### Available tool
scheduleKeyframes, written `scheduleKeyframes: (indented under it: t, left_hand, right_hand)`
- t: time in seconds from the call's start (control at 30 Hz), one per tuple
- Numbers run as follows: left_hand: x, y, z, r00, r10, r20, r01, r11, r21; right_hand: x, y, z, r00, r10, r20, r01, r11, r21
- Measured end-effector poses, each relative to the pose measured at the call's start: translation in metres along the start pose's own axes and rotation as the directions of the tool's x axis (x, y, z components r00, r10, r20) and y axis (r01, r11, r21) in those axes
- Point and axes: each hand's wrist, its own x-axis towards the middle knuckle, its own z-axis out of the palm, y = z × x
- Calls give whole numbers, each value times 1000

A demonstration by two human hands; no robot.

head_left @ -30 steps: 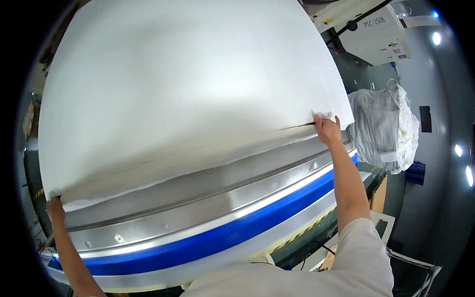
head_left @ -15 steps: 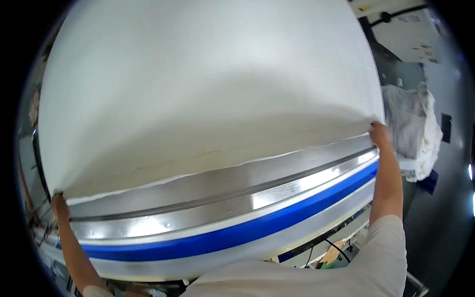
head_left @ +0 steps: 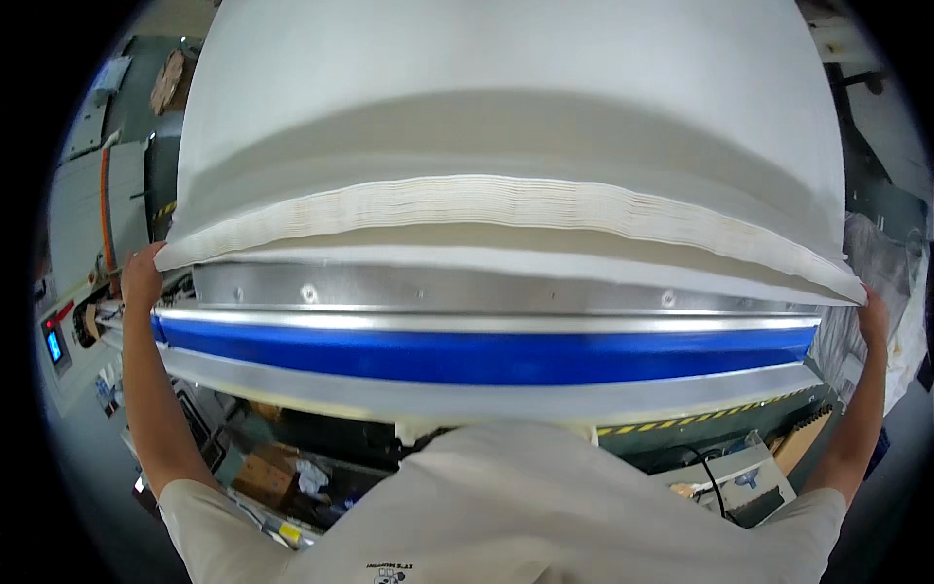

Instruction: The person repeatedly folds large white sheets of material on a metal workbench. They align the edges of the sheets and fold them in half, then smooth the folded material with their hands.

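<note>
The person is wearing a pale, off-white shirt (head_left: 525,506) of plain cloth, which is wrinkling softly across the front. Its short left sleeve (head_left: 209,530) and short right sleeve (head_left: 808,521) are hanging loosely, both matching the body of the shirt in colour and leaving the left forearm (head_left: 156,409) and right forearm (head_left: 861,419) bare. The left fingers (head_left: 145,261) and right fingers (head_left: 872,304) are showing bare too. Near the lower edge, a small dark print (head_left: 389,574) is marking the shirt, combining tiny lettering with a little drawing.

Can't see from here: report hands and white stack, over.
Left hand, right hand gripping white stack at either end. Layered near edge showing. No obstruction seen.
</note>
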Motion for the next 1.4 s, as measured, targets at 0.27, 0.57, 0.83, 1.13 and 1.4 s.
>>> scheduleKeyframes:
  t: [0.27, 0.57, 0.83, 1.13, 1.4]
  left_hand:
    - [-95, 12, 83, 880, 93, 465, -144, 987, 74]
    - [-99, 66, 138, 618, 88, 781, -367, 911, 187]
    - [-78, 87, 175, 718, 3, 696, -202, 958, 205]
    - [-90, 51, 91, 760, -571, 311, 605, 796, -16]
    - [-115, 241, 41, 945, -327, -26, 208, 657, -725]
  right_hand:
    - [-83, 2, 69, 972, -129, 198, 175, 956, -236]
    - [-124, -17, 133, 818, -59, 573, 371, 814, -446]
    - [-131, 37, 168, 854, -26, 520, 314, 822, -476]
    - [-125, 5, 192, 868, -92, 487, 315, 861, -399]
    - [-110, -92, 150, 710, -146, 689, 401, 888, -226]
